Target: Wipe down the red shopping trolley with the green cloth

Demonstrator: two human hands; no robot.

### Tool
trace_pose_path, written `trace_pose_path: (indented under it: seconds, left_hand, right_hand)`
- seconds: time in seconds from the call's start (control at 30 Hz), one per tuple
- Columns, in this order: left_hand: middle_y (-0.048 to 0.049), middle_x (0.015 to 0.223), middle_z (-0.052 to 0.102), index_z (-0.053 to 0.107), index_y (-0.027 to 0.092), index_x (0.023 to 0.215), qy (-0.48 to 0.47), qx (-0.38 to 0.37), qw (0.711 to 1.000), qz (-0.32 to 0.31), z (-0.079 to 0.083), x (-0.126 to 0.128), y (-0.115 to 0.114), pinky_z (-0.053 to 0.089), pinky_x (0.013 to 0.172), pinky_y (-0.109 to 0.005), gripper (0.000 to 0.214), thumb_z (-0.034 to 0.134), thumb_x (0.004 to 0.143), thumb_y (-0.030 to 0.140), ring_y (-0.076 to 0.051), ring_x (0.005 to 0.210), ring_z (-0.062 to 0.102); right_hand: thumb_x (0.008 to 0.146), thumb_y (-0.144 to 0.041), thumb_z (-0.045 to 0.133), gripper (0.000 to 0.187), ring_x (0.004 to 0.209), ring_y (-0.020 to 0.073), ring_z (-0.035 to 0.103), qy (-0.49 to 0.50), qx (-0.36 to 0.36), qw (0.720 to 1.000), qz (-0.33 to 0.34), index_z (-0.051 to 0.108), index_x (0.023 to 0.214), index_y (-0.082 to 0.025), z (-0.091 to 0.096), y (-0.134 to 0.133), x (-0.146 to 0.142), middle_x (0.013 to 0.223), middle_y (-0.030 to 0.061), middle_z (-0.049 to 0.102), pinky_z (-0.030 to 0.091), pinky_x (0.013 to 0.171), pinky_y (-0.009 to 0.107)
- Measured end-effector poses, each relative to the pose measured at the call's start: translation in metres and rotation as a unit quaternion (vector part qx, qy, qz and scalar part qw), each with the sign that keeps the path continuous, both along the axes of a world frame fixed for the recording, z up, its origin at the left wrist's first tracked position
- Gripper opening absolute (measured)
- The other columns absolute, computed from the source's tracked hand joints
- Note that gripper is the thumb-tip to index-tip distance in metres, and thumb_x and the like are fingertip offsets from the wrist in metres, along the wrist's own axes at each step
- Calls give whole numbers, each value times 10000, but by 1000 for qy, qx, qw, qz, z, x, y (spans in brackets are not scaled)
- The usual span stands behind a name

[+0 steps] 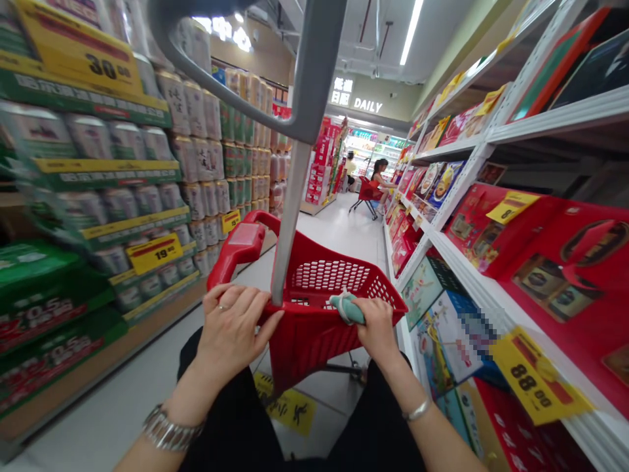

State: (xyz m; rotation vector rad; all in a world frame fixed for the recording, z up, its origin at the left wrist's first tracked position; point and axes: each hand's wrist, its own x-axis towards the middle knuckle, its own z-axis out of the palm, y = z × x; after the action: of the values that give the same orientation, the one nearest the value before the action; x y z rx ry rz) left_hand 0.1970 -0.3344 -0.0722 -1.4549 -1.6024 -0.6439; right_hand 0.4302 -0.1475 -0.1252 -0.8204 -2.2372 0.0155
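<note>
In front of me stands a red plastic shopping cart [319,328] with a perforated basket. My left hand [236,324] lies over its red rim at the left, fingers curled over the edge and thumb stretched to the right. My right hand [376,322] is closed around a small light green bundle [346,308], wrapped with a whitish cord, against the cart's near right rim. The fingertips of both hands are partly hidden. A grey pole [291,216] rises from the cart beside my left hand, topped by a grey loop-shaped frame [314,78] near the camera.
Stacked drink cans [196,157] with yellow price tags line the left. White shelves [521,131] with red gift boxes [565,242] stand close on the right. Down the pale floor aisle [339,226], a person in red [379,180] is beside another red cart [366,190]; a second person [350,167] is farther back.
</note>
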Motion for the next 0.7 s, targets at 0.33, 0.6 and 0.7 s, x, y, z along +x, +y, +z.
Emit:
trace_pose_path:
  seconds: [0.33,0.6,0.7]
  left_hand:
    - [-34,794,666,558,216,822,8,-7,1000,6,5,-26,-45,358,904,-447,268,603,893,470,-255,808,578]
    - [-23,792,667,547,232,817,-19,-17,999,-39,5,-61,-34,380,951,-444,222,516,937,417,-233,854,603]
    - [-26,761,651,539,230,759,-50,-11,998,-36,3,-75,-26,399,1004,-480,252,543,919,425,-246,880,615]
  right_hand:
    - [799,-2,502,461,988,211,573,80,110,985,110,671,1160,-236,31,-80,-37,1121,29,747,345,951,408]
    - [910,-88,556,389,1058,201,555,90,178,968,154,650,1243,-266,30,-115,-100,1180,9,742,293,1074,448]
    - [900,-90,566,356,1022,203,548,83,167,972,145,657,1209,-242,17,-103,-95,1164,22,748,298,1050,445]
